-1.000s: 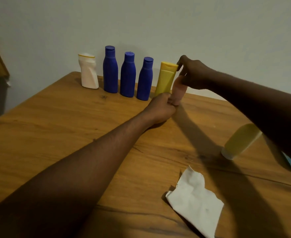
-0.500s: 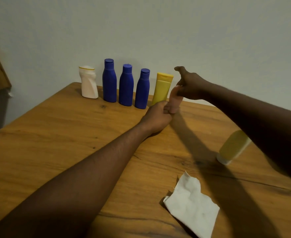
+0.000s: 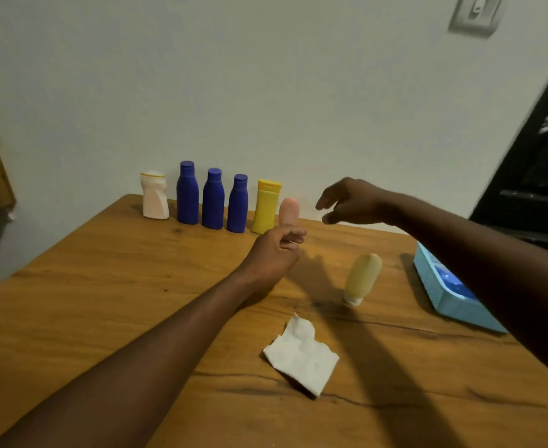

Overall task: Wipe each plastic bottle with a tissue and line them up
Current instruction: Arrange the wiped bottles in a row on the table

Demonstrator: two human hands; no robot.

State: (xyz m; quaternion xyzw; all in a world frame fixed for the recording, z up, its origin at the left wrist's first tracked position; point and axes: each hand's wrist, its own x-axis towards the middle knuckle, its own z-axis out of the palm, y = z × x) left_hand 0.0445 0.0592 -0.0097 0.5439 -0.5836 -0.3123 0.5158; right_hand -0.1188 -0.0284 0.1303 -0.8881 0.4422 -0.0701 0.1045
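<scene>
Head view: pink bottle [image 3: 288, 211] stands upright at right end of the row at the back of the bench [image 3: 104, 286], long axis vertical, rounded end up. Left hand [image 3: 274, 252] is just in front of its base, fingers curled loosely, holding nothing; can't tell if it touches the bottle. Right hand [image 3: 351, 202] hovers to the bottle's right, apart from it, fingers spread, empty.

Count in row: 1 white bottle [image 3: 155, 199], 3 blue bottles [image 3: 213, 198], 1 yellow bottle [image 3: 267, 206], 1 pink, so 6 upright, caps up except the pink.

1 pale yellow bottle [image 3: 362, 279] stands apart, nearer the camera, under right forearm, tilted, white cap down on bench.

1 crumpled tissue [image 3: 301, 357] lies flat in front of both hands, near front edge. 1 light-blue basket [image 3: 440, 295] at far right, partly hidden by the right arm.
</scene>
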